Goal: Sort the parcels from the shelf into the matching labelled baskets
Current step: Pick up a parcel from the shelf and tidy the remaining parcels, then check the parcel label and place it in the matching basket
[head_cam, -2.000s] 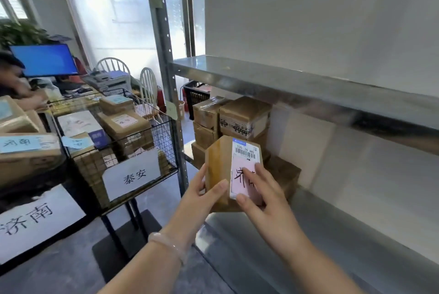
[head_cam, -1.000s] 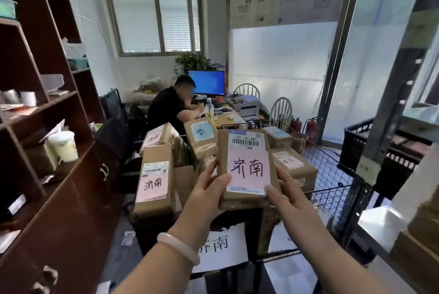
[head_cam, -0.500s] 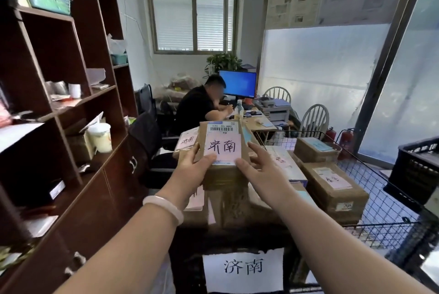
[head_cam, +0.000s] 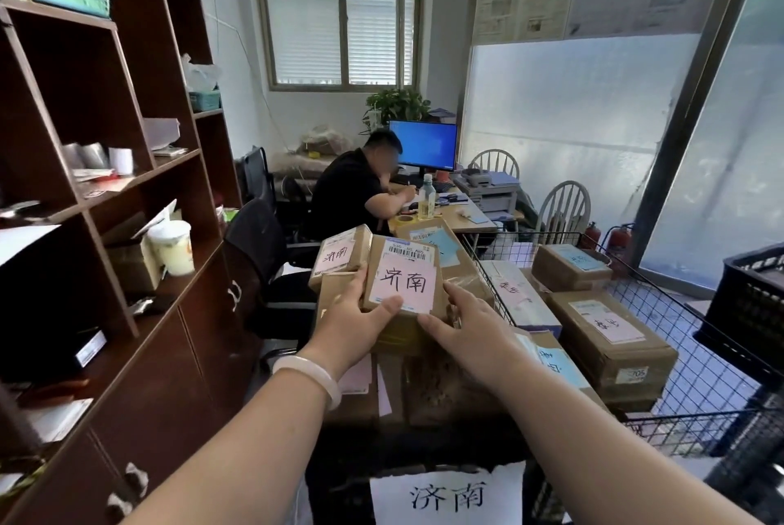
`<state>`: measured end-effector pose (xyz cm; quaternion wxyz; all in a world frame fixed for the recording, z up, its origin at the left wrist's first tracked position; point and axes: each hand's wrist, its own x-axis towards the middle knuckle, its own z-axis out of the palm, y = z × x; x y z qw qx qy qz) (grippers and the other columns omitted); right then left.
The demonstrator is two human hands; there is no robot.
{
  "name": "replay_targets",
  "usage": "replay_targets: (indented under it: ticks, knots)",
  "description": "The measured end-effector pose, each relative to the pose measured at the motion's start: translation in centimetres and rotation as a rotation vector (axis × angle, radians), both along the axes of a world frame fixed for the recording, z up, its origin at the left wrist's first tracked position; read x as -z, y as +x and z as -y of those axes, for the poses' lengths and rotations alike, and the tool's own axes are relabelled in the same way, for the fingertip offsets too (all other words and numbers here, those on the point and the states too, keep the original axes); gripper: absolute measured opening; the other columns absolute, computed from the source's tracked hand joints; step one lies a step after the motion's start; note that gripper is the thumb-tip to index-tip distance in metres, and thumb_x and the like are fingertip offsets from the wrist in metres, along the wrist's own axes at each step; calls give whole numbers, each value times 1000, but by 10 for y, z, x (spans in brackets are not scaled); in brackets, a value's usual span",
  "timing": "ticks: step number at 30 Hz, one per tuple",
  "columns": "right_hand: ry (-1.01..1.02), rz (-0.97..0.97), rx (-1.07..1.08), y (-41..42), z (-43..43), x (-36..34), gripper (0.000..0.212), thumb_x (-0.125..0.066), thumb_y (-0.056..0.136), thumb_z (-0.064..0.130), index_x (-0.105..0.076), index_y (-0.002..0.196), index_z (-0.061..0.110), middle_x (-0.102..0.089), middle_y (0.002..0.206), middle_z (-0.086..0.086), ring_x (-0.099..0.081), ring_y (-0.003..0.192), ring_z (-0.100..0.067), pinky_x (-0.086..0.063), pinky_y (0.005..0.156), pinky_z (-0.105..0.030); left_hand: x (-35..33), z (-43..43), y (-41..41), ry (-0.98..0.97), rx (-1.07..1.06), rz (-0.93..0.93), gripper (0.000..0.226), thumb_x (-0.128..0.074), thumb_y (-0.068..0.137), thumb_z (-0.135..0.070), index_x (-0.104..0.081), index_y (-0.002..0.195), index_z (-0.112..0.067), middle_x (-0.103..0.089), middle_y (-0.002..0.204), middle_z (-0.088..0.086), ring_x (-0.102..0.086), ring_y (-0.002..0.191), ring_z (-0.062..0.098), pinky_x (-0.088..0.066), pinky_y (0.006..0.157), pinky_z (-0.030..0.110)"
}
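Two hands are meeting on one parcel [head_cam: 401, 276] above the nearest basket, whose white sign [head_cam: 447, 495] is showing the characters 济南. The left hand [head_cam: 354, 327], a pale bangle [head_cam: 309, 376] on its wrist, is gripping the parcel's near left corner, thumb lying across the pink label. The right hand [head_cam: 462, 325] is resting half-open against the near right edge, fingers spread. The parcel is brown cardboard, tilted toward the camera, carrying a barcode strip above handwritten 济南. It is sitting on the heap of boxes just beside a similar pink-labelled parcel [head_cam: 339, 255]. Farther right, blue-labelled boxes are filling a wire basket [head_cam: 687, 422].
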<state>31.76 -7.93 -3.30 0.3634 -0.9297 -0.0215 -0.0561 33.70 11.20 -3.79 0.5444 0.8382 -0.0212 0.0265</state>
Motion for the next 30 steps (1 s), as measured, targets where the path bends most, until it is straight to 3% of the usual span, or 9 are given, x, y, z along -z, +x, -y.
replay_targets:
  ticks: [10,17,22,25,30]
  knots:
    - [-116,68,0,-15,20,-3,83,-60,82,65,-18,151,44,-25,159,9,-25,144,-16,-30,114,-44,5,0,-4,155,-9,81,99,-67,83,-60,-5,157,-40,-17,160,-3,-24,145,26,-30,117,50]
    - [-230,145,48,-43,52,-5,83,-56,84,65,-11,151,47,-14,161,15,-12,147,-10,-15,118,-37,-11,28,-21,543,-56,452,92,-54,85,-70,2,155,-45,-8,165,4,-3,149,24,-8,120,48]
    - [-351,208,193,-85,100,-1,85,-52,84,68,-4,151,48,-7,162,15,-5,148,-11,-9,119,-37,-16,108,-36,682,142,654,88,-53,87,-68,6,150,-53,-4,166,-1,3,152,19,7,119,42]
    - [-429,224,305,-122,144,5,87,-50,83,70,-1,151,46,-3,163,12,2,149,-11,-1,119,-35,-9,161,-47,730,261,735,87,-49,88,-69,10,150,-52,1,166,-6,7,151,17,7,121,43]
    - [-457,124,537,-204,212,25,93,-53,81,72,2,152,45,3,163,9,7,149,-12,5,118,-35,15,253,-86,669,524,824,84,-50,87,-68,-3,153,-49,-9,165,-6,0,152,17,2,123,42]
